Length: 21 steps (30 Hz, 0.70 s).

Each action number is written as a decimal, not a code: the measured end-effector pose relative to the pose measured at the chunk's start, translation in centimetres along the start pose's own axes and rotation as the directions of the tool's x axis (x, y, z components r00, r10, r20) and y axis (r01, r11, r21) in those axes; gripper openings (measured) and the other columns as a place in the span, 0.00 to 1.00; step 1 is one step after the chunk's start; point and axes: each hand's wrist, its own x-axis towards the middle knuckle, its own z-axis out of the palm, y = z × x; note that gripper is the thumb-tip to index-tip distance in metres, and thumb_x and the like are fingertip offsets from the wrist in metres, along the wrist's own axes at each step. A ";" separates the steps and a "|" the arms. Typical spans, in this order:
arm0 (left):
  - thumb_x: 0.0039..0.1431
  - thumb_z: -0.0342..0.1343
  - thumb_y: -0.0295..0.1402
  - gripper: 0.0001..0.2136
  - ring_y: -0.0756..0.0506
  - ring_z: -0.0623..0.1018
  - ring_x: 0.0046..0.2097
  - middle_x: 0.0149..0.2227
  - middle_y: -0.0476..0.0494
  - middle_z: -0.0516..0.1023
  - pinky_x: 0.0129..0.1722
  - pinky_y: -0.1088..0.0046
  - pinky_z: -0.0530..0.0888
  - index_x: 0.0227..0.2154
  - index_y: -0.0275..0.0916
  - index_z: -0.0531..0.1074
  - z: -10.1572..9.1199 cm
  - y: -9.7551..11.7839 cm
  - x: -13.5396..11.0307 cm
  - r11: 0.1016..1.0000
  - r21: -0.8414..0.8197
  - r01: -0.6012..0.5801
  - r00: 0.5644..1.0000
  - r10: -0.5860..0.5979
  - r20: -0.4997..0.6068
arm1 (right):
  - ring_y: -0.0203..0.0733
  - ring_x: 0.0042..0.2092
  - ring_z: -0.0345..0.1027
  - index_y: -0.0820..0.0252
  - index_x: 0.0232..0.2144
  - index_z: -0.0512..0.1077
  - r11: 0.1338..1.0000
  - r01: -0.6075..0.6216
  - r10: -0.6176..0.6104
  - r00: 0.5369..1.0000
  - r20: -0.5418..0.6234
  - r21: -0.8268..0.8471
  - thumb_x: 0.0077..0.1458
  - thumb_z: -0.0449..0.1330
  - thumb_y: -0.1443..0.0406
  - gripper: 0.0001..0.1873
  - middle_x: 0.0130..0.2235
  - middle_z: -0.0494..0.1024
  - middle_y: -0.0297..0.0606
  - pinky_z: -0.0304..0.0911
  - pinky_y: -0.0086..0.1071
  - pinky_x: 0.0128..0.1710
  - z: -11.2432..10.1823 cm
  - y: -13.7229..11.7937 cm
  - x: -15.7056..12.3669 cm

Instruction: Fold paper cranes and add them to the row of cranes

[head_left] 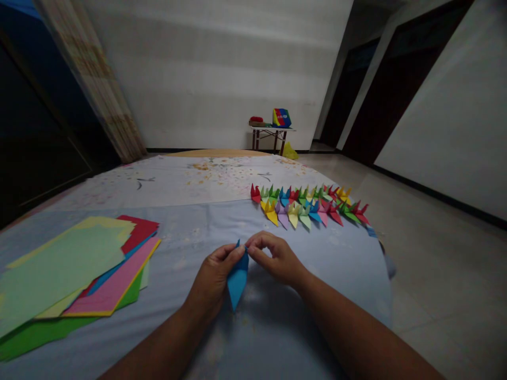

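A folded blue paper piece (237, 279), narrow and pointed at both ends, is held upright between my two hands above the pale blue cloth. My left hand (214, 277) grips its left side with closed fingers. My right hand (275, 256) pinches its top tip with thumb and forefinger. Beyond my hands lie two rows of several finished paper cranes (311, 206) in red, green, blue, yellow, pink and purple.
A fanned stack of coloured paper sheets (71, 274) lies at the left on the cloth-covered surface (190, 216). The tiled floor (428, 253) drops away at the right. A small table (271, 134) with a colourful box stands by the far wall.
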 end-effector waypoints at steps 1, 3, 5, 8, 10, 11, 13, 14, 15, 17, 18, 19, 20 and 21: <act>0.43 0.65 0.33 0.09 0.55 0.69 0.24 0.23 0.52 0.74 0.26 0.82 0.65 0.29 0.36 0.76 0.0 -0.1 0.0 1.000 0.009 -0.003 1.000 0.003 0.003 | 0.37 0.36 0.67 0.60 0.26 0.67 1.000 -0.017 0.017 1.000 0.006 0.008 0.53 0.55 0.65 0.06 0.33 0.74 0.37 0.62 0.31 0.38 0.0 0.0 0.0; 0.44 0.64 0.33 0.08 0.55 0.69 0.25 0.23 0.52 0.74 0.26 0.82 0.66 0.29 0.36 0.76 -0.1 -0.1 0.0 1.000 0.026 -0.008 1.000 0.008 0.006 | 0.37 0.36 0.67 0.60 0.26 0.68 0.999 -0.046 0.046 0.999 0.013 0.023 0.53 0.55 0.65 0.07 0.33 0.74 0.37 0.62 0.31 0.37 0.1 0.0 0.0; 0.45 0.64 0.33 0.09 0.55 0.70 0.25 0.24 0.52 0.75 0.27 0.82 0.66 0.30 0.37 0.76 -0.2 -0.1 0.0 0.999 0.037 -0.011 1.000 0.011 0.006 | 0.37 0.36 0.67 0.61 0.26 0.68 0.997 -0.070 0.070 0.997 0.015 0.042 0.53 0.55 0.64 0.07 0.33 0.73 0.37 0.62 0.31 0.37 0.1 0.0 0.1; 0.44 0.64 0.34 0.09 0.55 0.70 0.25 0.24 0.52 0.75 0.27 0.82 0.66 0.30 0.37 0.76 -0.1 -0.1 0.0 0.999 0.048 -0.010 1.000 0.010 0.001 | 0.37 0.36 0.67 0.61 0.26 0.67 0.994 -0.085 0.084 0.996 0.016 0.071 0.53 0.55 0.64 0.07 0.34 0.73 0.38 0.62 0.31 0.37 0.1 0.1 0.1; 0.44 0.64 0.34 0.10 0.55 0.70 0.25 0.24 0.52 0.75 0.27 0.81 0.66 0.30 0.36 0.76 0.0 0.0 0.0 0.999 0.045 -0.003 1.000 0.003 -0.005 | 0.37 0.37 0.67 0.61 0.25 0.66 0.995 -0.074 0.073 0.997 0.016 0.070 0.53 0.55 0.64 0.07 0.34 0.74 0.38 0.62 0.32 0.38 0.1 0.1 0.0; 0.43 0.64 0.34 0.10 0.55 0.70 0.25 0.24 0.52 0.75 0.27 0.81 0.66 0.30 0.36 0.76 0.1 0.0 -0.1 0.999 0.040 0.002 1.000 -0.002 -0.009 | 0.38 0.37 0.67 0.61 0.25 0.66 0.996 -0.063 0.062 0.998 0.015 0.063 0.53 0.55 0.64 0.07 0.35 0.74 0.39 0.62 0.32 0.39 0.1 0.1 0.0; 0.42 0.65 0.35 0.11 0.54 0.70 0.25 0.24 0.52 0.75 0.26 0.81 0.65 0.30 0.36 0.76 0.2 0.0 -0.2 0.999 0.029 0.015 1.000 -0.015 -0.016 | 0.38 0.39 0.67 0.60 0.25 0.66 0.999 -0.029 0.029 1.000 0.010 0.043 0.53 0.55 0.65 0.06 0.36 0.74 0.39 0.62 0.33 0.40 0.1 0.1 0.0; 0.42 0.65 0.35 0.11 0.54 0.69 0.25 0.23 0.52 0.74 0.26 0.80 0.65 0.30 0.36 0.76 0.2 0.0 -0.2 0.999 0.029 0.025 1.000 -0.025 -0.015 | 0.38 0.39 0.67 0.60 0.25 0.65 1.000 -0.009 0.009 1.000 0.006 0.030 0.53 0.55 0.66 0.06 0.36 0.74 0.39 0.61 0.33 0.41 0.1 0.1 0.0; 0.43 0.64 0.36 0.11 0.54 0.69 0.24 0.23 0.52 0.74 0.25 0.80 0.65 0.30 0.36 0.75 0.2 0.0 -0.2 0.999 0.034 0.034 0.999 -0.034 -0.012 | 0.38 0.39 0.67 0.60 0.25 0.65 1.000 0.012 -0.012 1.000 0.000 0.017 0.53 0.55 0.67 0.05 0.36 0.74 0.39 0.61 0.33 0.41 0.2 0.1 0.0; 0.43 0.64 0.37 0.11 0.54 0.69 0.23 0.22 0.52 0.73 0.24 0.80 0.64 0.29 0.36 0.75 0.1 0.0 -0.2 0.998 0.057 0.039 0.999 -0.039 -0.002 | 0.37 0.39 0.67 0.59 0.25 0.65 0.999 0.047 -0.047 0.999 -0.012 -0.012 0.52 0.55 0.68 0.05 0.35 0.73 0.38 0.61 0.33 0.41 0.3 0.0 0.0; 0.43 0.64 0.37 0.11 0.54 0.68 0.23 0.21 0.52 0.72 0.24 0.80 0.63 0.28 0.36 0.75 0.0 0.0 -0.2 0.997 0.076 0.034 0.999 -0.034 0.003 | 0.37 0.38 0.67 0.59 0.25 0.65 0.998 0.060 -0.061 0.998 -0.018 -0.026 0.52 0.55 0.69 0.05 0.35 0.73 0.38 0.61 0.33 0.41 0.3 -0.1 0.0; 0.42 0.64 0.38 0.11 0.54 0.68 0.22 0.20 0.53 0.72 0.23 0.80 0.63 0.27 0.36 0.75 -0.1 0.0 -0.1 0.995 0.098 0.025 1.000 -0.026 0.007 | 0.37 0.38 0.67 0.59 0.25 0.64 0.997 0.070 -0.070 0.997 -0.021 -0.037 0.51 0.55 0.69 0.05 0.34 0.73 0.38 0.62 0.33 0.41 0.3 -0.1 0.0; 0.42 0.64 0.38 0.11 0.54 0.67 0.22 0.20 0.53 0.71 0.23 0.80 0.62 0.27 0.35 0.75 -0.1 0.0 0.0 0.992 0.123 0.017 1.000 -0.018 0.009 | 0.37 0.38 0.67 0.59 0.24 0.64 0.996 0.075 -0.076 0.997 -0.021 -0.045 0.51 0.55 0.69 0.05 0.34 0.73 0.38 0.62 0.33 0.40 0.3 -0.2 0.0; 0.42 0.64 0.38 0.11 0.54 0.67 0.21 0.19 0.53 0.71 0.23 0.80 0.62 0.26 0.35 0.75 -0.2 0.1 0.0 0.989 0.145 0.009 1.000 -0.011 0.009 | 0.37 0.38 0.67 0.59 0.24 0.64 0.996 0.078 -0.079 0.997 -0.020 -0.052 0.51 0.55 0.69 0.05 0.34 0.73 0.38 0.62 0.33 0.40 0.3 -0.2 0.0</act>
